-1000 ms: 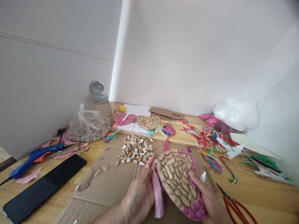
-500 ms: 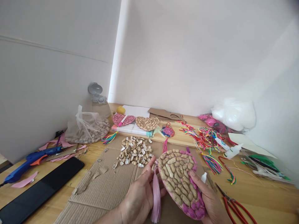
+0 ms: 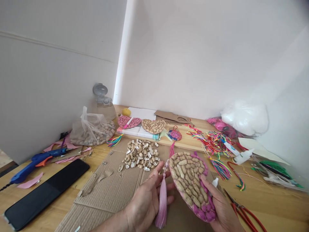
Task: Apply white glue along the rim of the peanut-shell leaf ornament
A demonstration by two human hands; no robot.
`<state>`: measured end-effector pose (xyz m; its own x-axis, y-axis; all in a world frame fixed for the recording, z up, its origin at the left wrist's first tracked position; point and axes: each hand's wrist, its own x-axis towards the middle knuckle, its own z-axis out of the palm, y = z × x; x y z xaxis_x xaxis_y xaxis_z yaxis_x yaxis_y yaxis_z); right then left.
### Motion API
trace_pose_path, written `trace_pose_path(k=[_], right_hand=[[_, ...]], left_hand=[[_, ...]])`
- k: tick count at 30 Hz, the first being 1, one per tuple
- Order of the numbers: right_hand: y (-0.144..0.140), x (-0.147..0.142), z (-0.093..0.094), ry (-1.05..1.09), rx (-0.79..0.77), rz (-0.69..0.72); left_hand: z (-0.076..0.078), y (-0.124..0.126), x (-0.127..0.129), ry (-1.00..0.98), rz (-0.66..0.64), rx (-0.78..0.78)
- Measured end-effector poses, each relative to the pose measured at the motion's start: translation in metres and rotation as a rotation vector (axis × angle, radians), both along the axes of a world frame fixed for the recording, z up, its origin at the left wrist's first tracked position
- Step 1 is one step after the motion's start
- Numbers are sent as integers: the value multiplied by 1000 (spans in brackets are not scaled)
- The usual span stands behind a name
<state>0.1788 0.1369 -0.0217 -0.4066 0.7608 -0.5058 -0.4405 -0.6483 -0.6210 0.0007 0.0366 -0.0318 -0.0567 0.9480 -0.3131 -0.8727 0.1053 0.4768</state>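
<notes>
My right hand (image 3: 218, 206) grips a heart-shaped peanut-shell ornament (image 3: 187, 180) by its right edge, thumb on the front face. Bare tan shells fill most of it, while some along the edge and at the lower end are painted magenta-pink. From its left edge hangs a pink tassel (image 3: 162, 203) on a small beaded link. My left hand (image 3: 146, 198) is open behind and beside the tassel, palm up with the fingers apart. Beyond the hands, a pile of peanut shells (image 3: 141, 156) lies on a cardboard sheet (image 3: 106, 196).
At left lie a black phone (image 3: 48, 195), a blue glue gun (image 3: 31, 166) and a bag of peanuts (image 3: 93, 132). Red-handled pliers (image 3: 246, 214), glue bottles (image 3: 243, 157) and tangled coloured cords (image 3: 214, 141) are at right. Peanut-shell hearts (image 3: 153, 125) sit at the back.
My left fingers have spread and come away from the bead, and the tassel hangs more freely. The ornament stays in my right hand; the view has shifted slightly.
</notes>
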Motion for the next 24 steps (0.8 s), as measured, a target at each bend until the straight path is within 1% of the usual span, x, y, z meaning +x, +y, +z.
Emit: trace_pose_path(k=[5,11,14,18,21,24], right_hand=[[1,0,3,-43,-12,-28],[0,-1,6,-74,55,-57],[0,0,4,-54,45,-39],[-2,4,1,-31,-2,-4],[-4,5,3,-10,-15,24],[-6,4,6,9,-23,47]], left_hand=[[1,0,0,20,-14,19],[4,-2,-1,72,-32,27],[3,-3,-2,109,-1,23],[0,-2,-3,235,64,-12],[-3,0,-4,312,114,-2],[-3,1,-5,348,143,-17]])
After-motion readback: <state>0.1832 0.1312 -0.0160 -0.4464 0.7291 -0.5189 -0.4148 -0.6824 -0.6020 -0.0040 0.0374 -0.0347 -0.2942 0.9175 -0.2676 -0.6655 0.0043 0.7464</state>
